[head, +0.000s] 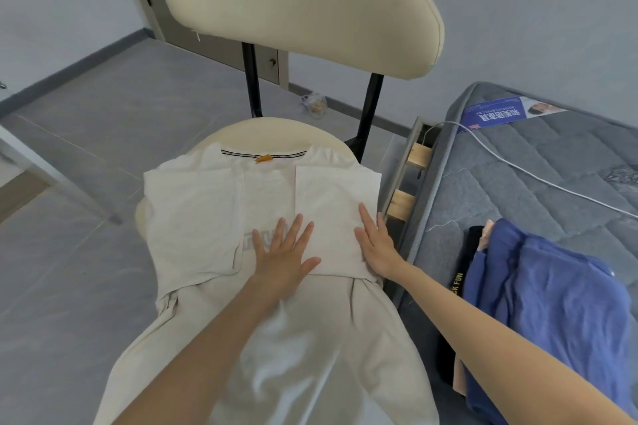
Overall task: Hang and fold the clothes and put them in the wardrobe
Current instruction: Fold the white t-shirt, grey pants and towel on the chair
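A cream T-shirt (193,210) lies on the seat of a cream chair (303,7), collar toward the backrest, both sleeves folded inward, its hem hanging off the front edge. My left hand (283,255) presses flat on the shirt's middle with fingers spread. My right hand (376,245) lies flat along the right edge of the folded right sleeve panel. A blue garment (552,307) sits in a heap on the mattress at the right, with a black garment (466,259) beside it.
A grey mattress (538,162) on a wooden slat frame stands right of the chair, with a white cable (524,169) and a blue leaflet (497,114) on it. Grey tile floor spreads left. A plastic bag (316,103) lies by the wall behind the chair.
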A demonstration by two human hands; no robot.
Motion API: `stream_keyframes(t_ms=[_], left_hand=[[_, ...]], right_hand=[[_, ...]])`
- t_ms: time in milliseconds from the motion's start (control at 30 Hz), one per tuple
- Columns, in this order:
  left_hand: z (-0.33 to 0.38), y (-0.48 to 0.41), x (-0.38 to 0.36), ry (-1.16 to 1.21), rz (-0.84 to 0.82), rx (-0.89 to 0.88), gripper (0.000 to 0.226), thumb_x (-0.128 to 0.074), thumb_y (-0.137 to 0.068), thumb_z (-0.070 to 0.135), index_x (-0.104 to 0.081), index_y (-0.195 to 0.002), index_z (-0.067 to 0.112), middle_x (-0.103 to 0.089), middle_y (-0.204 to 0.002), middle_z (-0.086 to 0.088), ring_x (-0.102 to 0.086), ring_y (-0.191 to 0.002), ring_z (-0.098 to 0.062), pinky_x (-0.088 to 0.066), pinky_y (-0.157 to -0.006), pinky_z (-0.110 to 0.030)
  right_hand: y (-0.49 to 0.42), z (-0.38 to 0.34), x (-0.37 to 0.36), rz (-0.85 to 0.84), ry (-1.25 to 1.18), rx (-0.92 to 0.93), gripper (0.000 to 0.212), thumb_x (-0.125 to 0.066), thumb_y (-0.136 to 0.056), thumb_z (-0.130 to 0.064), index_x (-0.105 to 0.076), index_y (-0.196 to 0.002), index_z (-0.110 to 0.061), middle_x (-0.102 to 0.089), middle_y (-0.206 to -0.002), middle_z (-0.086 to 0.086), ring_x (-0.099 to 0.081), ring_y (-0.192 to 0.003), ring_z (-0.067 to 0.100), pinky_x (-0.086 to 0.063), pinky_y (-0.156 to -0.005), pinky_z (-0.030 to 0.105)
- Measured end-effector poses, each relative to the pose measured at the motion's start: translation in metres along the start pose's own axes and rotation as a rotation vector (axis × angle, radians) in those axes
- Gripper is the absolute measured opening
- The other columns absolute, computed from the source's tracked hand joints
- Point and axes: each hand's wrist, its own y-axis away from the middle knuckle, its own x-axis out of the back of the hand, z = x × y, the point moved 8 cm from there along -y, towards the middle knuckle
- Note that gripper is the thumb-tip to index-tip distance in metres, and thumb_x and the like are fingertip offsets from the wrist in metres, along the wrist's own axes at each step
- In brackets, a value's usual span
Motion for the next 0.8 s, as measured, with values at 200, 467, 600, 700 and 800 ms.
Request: stream_keyframes(t_ms=[200, 467, 600, 700, 800], left_hand=[[0.021, 0.015, 0.007, 0.027, 0.042, -0.058, 0.058, -0.017, -0.1, 0.049, 0.014, -0.148, 0.035, 0.024, -0.156, 0.004, 0.021, -0.144, -0.022, 0.013, -0.11, -0.06], [0.049, 0.018, -0.002, -0.056, 0.011, -0.128, 0.053, -0.017, -0.103, 0.041, 0.005, -0.15, 0.033, 0.021, -0.156, -0.013, 0.017, -0.145, -0.026, 0.006, -0.115, -0.045], [0.048, 0.017, 0.0, -0.086, -0.001, -0.11, 0.055, -0.021, -0.103, 0.04, 0.005, -0.15, 0.032, 0.021, -0.155, -0.018, 0.016, -0.145, -0.028, 0.003, -0.116, -0.042], [0.047, 0.019, 0.0, -0.09, -0.023, -0.1, 0.056, -0.023, -0.103, 0.041, 0.006, -0.15, 0.033, 0.022, -0.155, -0.018, 0.017, -0.145, -0.029, 0.003, -0.116, -0.042], [0.049, 0.02, 0.002, -0.07, -0.054, -0.086, 0.058, -0.025, -0.102, 0.043, 0.004, -0.151, 0.032, 0.021, -0.155, -0.017, 0.016, -0.145, -0.029, 0.002, -0.117, -0.042]], right_hand=[[0.041, 0.002, 0.016, -0.051, -0.203, -0.266, 0.082, -0.056, -0.095, -0.029, 0.001, -0.151, -0.011, -0.039, -0.147, 0.011, -0.044, -0.129, 0.029, -0.037, -0.104, 0.035], [0.105, -0.006, 0.009, 0.004, 0.271, -0.096, 0.051, -0.059, -0.087, -0.012, -0.029, -0.128, -0.011, -0.059, -0.102, 0.013, -0.058, -0.092, 0.03, -0.05, -0.075, 0.037], [0.117, 0.007, 0.023, 0.0, 0.313, -0.167, 0.036, -0.051, -0.091, -0.016, -0.032, -0.121, -0.011, -0.056, -0.097, 0.015, -0.056, -0.085, 0.031, -0.046, -0.068, 0.036], [0.123, 0.014, 0.028, -0.083, 0.388, -0.226, 0.024, -0.048, -0.091, -0.017, -0.038, -0.113, -0.013, -0.056, -0.1, 0.016, -0.058, -0.089, 0.032, -0.053, -0.073, 0.041], [0.121, 0.013, 0.028, -0.096, 0.467, -0.245, 0.041, -0.046, -0.091, -0.014, -0.034, -0.13, -0.007, -0.057, -0.11, 0.017, -0.057, -0.093, 0.032, -0.047, -0.071, 0.037]])
